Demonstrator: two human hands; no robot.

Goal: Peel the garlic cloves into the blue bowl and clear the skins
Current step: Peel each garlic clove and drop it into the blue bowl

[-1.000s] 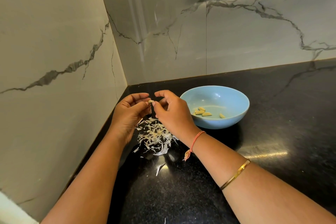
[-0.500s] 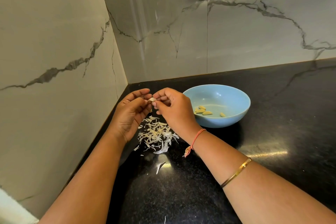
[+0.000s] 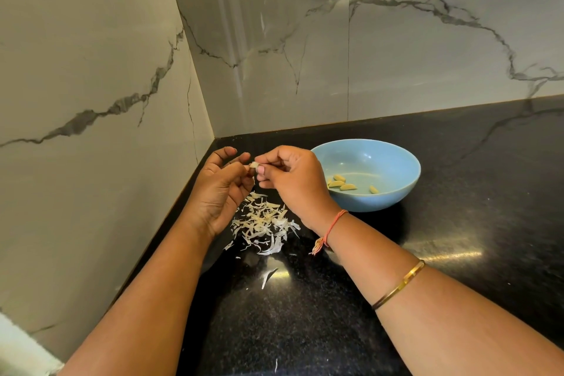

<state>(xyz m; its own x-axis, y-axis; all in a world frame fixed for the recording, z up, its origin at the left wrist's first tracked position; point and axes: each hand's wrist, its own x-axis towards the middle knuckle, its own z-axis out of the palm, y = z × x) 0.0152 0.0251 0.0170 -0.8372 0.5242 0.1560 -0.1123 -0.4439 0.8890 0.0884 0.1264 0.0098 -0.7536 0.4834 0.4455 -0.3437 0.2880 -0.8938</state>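
we are pinching one pale, papery clove (image 3: pixel 254 165) between left hand (image 3: pixel 218 192) and right hand (image 3: pixel 294 183) fingertips; four yellow peeled cloves (image 3: pixel 348 187) are lying in one bowl (image 3: pixel 384 203) beside one skin pile (image 3: pixel 264 223).

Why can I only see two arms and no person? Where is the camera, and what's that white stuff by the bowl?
There is no machine here, just a person. The camera sits on their head and looks down, so you see only their arms reaching out, as if you were them. The left hand and the right hand both pinch one small garlic clove between their fingertips to pull off its skin. The white stuff is a pile of papery garlic skins lying on the black counter, just below the hands. To the right stands a blue bowl with a few peeled cloves inside. Behind it all, marble walls meet in a corner.
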